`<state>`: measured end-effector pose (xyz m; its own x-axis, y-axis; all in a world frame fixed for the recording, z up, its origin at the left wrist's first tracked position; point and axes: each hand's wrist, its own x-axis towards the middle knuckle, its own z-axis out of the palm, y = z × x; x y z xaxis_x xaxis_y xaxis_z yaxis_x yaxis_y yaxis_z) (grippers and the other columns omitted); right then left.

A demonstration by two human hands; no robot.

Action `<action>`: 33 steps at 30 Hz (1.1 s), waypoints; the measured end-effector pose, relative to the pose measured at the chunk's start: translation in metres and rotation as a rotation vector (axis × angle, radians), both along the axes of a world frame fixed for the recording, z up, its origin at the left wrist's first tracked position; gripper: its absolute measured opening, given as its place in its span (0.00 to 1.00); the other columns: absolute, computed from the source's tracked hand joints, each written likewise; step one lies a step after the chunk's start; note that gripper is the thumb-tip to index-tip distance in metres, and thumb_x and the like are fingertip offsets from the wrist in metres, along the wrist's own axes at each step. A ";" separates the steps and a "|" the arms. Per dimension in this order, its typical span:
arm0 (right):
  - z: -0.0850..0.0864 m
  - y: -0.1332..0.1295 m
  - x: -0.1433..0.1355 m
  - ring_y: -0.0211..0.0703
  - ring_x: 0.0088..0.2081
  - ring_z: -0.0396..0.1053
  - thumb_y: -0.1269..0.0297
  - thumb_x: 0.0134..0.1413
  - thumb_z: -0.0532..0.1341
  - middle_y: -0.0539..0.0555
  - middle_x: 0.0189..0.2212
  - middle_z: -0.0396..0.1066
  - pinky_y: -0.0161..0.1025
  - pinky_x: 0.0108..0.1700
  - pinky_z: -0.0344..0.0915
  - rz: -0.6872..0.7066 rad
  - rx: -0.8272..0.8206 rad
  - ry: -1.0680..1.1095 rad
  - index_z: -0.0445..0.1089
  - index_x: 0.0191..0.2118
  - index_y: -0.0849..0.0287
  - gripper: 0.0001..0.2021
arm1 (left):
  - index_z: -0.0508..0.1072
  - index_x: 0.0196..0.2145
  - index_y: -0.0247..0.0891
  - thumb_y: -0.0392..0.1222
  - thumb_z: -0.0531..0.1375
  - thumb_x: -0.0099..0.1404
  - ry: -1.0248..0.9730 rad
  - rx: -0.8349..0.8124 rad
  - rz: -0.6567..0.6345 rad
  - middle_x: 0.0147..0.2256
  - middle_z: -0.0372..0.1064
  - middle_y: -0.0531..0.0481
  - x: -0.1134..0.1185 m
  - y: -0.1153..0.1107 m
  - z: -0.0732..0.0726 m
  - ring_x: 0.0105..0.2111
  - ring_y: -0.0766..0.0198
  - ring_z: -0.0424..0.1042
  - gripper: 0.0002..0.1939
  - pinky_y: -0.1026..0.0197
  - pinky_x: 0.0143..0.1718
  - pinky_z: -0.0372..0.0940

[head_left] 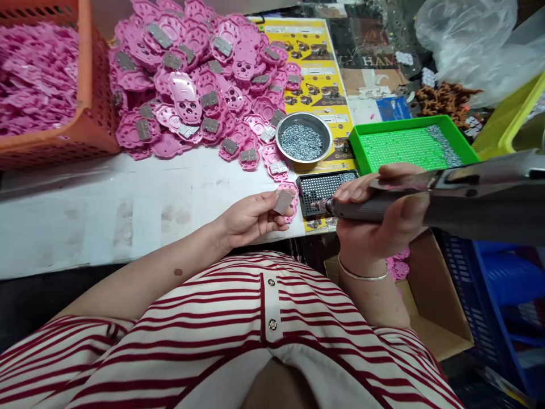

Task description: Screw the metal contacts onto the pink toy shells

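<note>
My left hand (255,217) pinches a small grey metal plate (284,201) between thumb and fingers, over a pink plastic part (291,193) at the table's front edge. Wrapped around a grey electric screwdriver (383,205) is my right hand (366,218). The tool's tip points left, over a black perforated tray (307,192) with small screws at its far right corner. Just behind that tray, a round metal bowl (279,136) holds many small screws. Pink parts (185,99), several with grey plates on them, are heaped behind my left hand.
An orange basket (96,85) of pink pieces stands at the left. A green tray (361,150) with screws, brown pieces (447,99), plastic bags (468,40) and a yellow bin (506,125) are at the right. Below are a cardboard box (440,289) and blue crate (472,307).
</note>
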<state>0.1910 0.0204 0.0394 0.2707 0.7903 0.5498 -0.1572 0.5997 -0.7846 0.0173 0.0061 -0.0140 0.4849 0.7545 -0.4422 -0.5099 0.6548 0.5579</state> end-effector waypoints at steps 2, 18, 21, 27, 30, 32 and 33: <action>-0.003 -0.002 0.000 0.34 0.20 0.60 0.45 0.55 0.65 0.45 0.21 0.58 0.36 0.23 0.64 -0.009 -0.024 -0.003 0.73 0.38 0.48 0.13 | 0.72 0.52 0.39 0.42 0.60 0.70 -0.019 0.028 -0.020 0.34 0.74 0.48 0.003 -0.002 -0.001 0.28 0.69 0.73 0.14 0.64 0.37 0.73; 0.008 0.001 0.021 0.43 0.42 0.75 0.64 0.49 0.70 0.50 0.37 0.77 0.48 0.55 0.70 -0.020 -0.297 -0.274 0.76 0.39 0.55 0.09 | 0.71 0.42 0.34 0.46 0.68 0.63 -0.136 0.232 0.053 0.32 0.75 0.48 0.043 0.017 0.051 0.26 0.69 0.73 0.15 0.65 0.36 0.74; 0.006 0.001 0.020 0.40 0.37 0.75 0.65 0.48 0.70 0.49 0.35 0.77 0.45 0.50 0.72 -0.039 -0.310 -0.261 0.75 0.39 0.55 0.10 | 0.71 0.40 0.34 0.45 0.68 0.62 -0.147 0.208 0.055 0.32 0.75 0.48 0.045 0.014 0.050 0.26 0.70 0.73 0.15 0.65 0.35 0.74; 0.003 0.004 0.019 0.37 0.35 0.75 0.64 0.48 0.71 0.47 0.34 0.77 0.40 0.45 0.74 0.048 -0.306 -0.186 0.74 0.43 0.53 0.14 | 0.72 0.40 0.35 0.43 0.64 0.67 -0.199 0.179 0.064 0.31 0.75 0.49 0.045 0.012 0.051 0.26 0.69 0.74 0.09 0.64 0.35 0.74; 0.001 0.005 0.020 0.39 0.38 0.75 0.64 0.48 0.71 0.48 0.35 0.77 0.42 0.49 0.73 0.044 -0.313 -0.203 0.74 0.43 0.54 0.14 | 0.72 0.42 0.35 0.41 0.61 0.69 -0.176 0.168 0.077 0.32 0.75 0.49 0.045 0.012 0.053 0.26 0.70 0.73 0.08 0.64 0.36 0.74; 0.001 0.006 0.020 0.39 0.38 0.75 0.63 0.48 0.71 0.48 0.35 0.77 0.43 0.48 0.73 0.028 -0.314 -0.218 0.74 0.42 0.55 0.14 | 0.72 0.42 0.34 0.40 0.62 0.69 -0.175 0.162 0.077 0.32 0.75 0.48 0.045 0.012 0.052 0.26 0.70 0.73 0.07 0.64 0.35 0.74; 0.001 0.006 0.020 0.39 0.37 0.75 0.63 0.48 0.71 0.48 0.35 0.77 0.43 0.47 0.74 0.025 -0.314 -0.220 0.74 0.42 0.55 0.14 | 0.72 0.42 0.35 0.41 0.62 0.68 -0.180 0.162 0.075 0.32 0.76 0.48 0.045 0.012 0.052 0.26 0.70 0.73 0.07 0.65 0.35 0.74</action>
